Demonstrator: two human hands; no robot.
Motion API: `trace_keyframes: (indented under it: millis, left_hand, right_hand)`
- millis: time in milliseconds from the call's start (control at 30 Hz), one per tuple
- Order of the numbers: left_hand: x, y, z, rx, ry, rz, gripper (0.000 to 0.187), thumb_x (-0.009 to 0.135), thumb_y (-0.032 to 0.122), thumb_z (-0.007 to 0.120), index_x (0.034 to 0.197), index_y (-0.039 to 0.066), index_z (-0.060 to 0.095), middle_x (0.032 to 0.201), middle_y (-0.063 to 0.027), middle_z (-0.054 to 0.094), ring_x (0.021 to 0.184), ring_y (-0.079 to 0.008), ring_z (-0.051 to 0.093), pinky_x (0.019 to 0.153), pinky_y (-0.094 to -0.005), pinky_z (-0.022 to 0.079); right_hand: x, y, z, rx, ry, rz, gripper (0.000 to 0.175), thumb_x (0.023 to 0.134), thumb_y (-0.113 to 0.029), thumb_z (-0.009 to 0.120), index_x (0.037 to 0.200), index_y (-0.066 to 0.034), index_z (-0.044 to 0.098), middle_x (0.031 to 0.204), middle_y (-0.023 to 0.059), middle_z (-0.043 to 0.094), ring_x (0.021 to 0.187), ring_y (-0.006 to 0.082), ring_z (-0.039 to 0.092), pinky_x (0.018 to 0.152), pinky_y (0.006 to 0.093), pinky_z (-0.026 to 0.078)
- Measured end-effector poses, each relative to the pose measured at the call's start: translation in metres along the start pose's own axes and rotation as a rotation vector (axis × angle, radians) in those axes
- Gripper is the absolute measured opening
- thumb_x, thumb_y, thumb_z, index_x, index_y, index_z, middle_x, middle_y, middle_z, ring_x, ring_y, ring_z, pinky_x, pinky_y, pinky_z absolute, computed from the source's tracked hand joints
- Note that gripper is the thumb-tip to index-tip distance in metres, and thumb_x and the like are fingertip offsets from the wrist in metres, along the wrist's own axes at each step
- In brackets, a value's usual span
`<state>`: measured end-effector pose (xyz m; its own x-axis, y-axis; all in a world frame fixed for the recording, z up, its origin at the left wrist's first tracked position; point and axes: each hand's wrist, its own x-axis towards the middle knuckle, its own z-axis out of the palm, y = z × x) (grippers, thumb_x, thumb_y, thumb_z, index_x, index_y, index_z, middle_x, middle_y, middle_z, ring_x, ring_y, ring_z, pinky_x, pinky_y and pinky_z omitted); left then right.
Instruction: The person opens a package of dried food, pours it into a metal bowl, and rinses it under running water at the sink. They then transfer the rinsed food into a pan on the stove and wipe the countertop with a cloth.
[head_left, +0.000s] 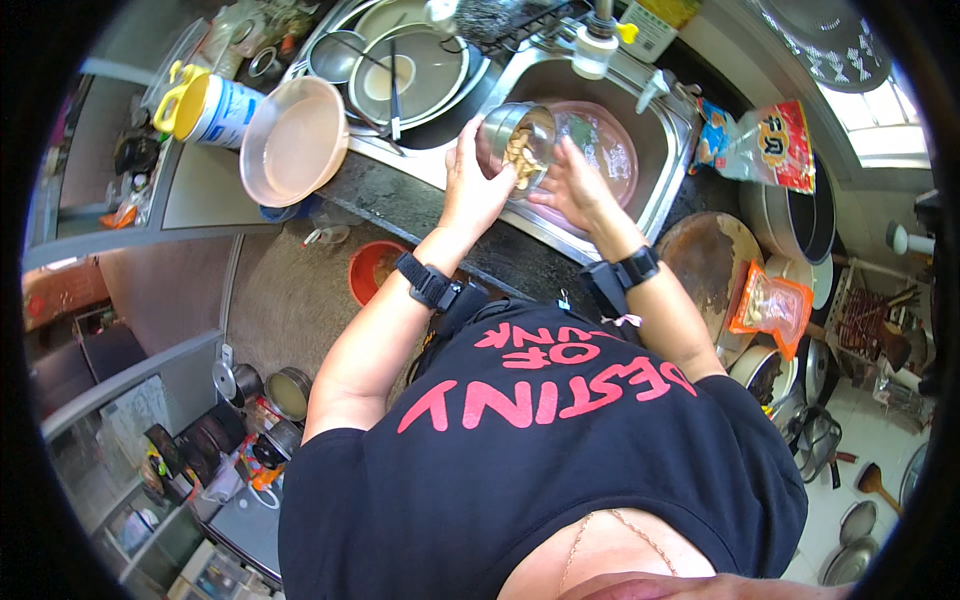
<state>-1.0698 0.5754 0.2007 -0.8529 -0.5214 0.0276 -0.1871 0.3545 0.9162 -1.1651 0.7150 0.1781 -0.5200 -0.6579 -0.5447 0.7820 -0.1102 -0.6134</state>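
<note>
My left hand (480, 176) grips a small metal bowl (499, 131) by its side, thumb at the rim. The bowl is tilted towards the right and holds tan pieces of food (519, 156), which look like dried scallops. At the bowl's right rim is my right hand (577, 187), fingers apart and palm turned to the bowl; whether it touches the rim is hard to tell. Below and behind both hands, a pink plastic basin (626, 154) sits in the stainless steel sink (664, 124), partly hidden by the bowl and the right hand.
A tap with a white filter (592, 56) hangs over the sink. Left are stacked bowls with chopsticks (394, 90) and a pale plastic basin (294, 142). Right are a plastic food bag (772, 146), a round wooden chopping board (701, 262) and a pot (795, 214). A red bucket (367, 274) stands below.
</note>
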Motion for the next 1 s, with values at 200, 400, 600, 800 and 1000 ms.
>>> trace_keyframes:
  millis: [200,400,600,800,1000]
  left_hand:
    - [-0.022,-0.016,-0.047,-0.872,-0.085,-0.562,0.065,0.086,0.02,0.057,0.139,0.017,0.02,0.124,-0.0171,0.045,0.106,-0.0323,0.056,0.072,-0.0489,0.055]
    - [-0.085,-0.049,-0.124,-0.809,-0.035,-0.568,0.06,0.087,0.022,0.054,0.138,0.016,0.023,0.127,-0.0149,0.045,0.108,-0.0293,0.055,0.073,-0.0439,0.056]
    - [-0.122,-0.102,-0.165,-0.81,0.028,-0.669,0.043,0.088,0.021,0.051,0.127,0.009,0.037,0.121,-0.0148,0.05,0.109,-0.028,0.055,0.072,-0.0426,0.056]
    - [-0.086,-0.121,-0.15,-0.942,0.085,-0.655,0.04,0.089,0.017,0.052,0.124,0.004,0.038,0.122,-0.0165,0.048,0.109,-0.0294,0.052,0.085,-0.0467,0.051]
    - [-0.061,-0.134,-0.127,-0.893,0.206,-0.665,0.044,0.09,0.016,0.051,0.128,0.002,0.036,0.125,-0.0172,0.046,0.108,-0.0315,0.054,0.084,-0.0442,0.053]
  right_hand:
    - [-0.013,-0.021,-0.064,-0.874,0.225,-0.275,0.078,0.085,-0.036,0.06,0.143,-0.0029,0.02,0.129,0.0209,0.048,0.116,0.0281,0.049,0.096,0.0434,0.04]
    - [-0.034,0.008,-0.123,-1.333,0.48,-0.341,0.052,0.076,-0.018,0.068,0.122,-0.0006,0.053,0.109,0.0199,0.061,0.093,0.0265,0.062,0.083,0.0332,0.049]
    - [-0.043,0.078,-0.065,-1.454,0.374,-0.396,0.041,0.078,-0.022,0.063,0.114,-0.0014,0.059,0.106,0.0211,0.062,0.099,0.0326,0.06,0.089,0.0375,0.046]
    - [-0.035,0.073,-0.042,-1.577,0.336,-0.477,0.036,0.079,-0.023,0.062,0.109,-0.0029,0.063,0.104,0.0214,0.062,0.102,0.0333,0.058,0.092,0.0396,0.043]
    - [0.01,0.028,-0.11,-1.612,0.307,-0.082,0.04,0.078,-0.028,0.06,0.112,-0.0063,0.063,0.108,0.0207,0.062,0.103,0.0329,0.059,0.092,0.0378,0.044]
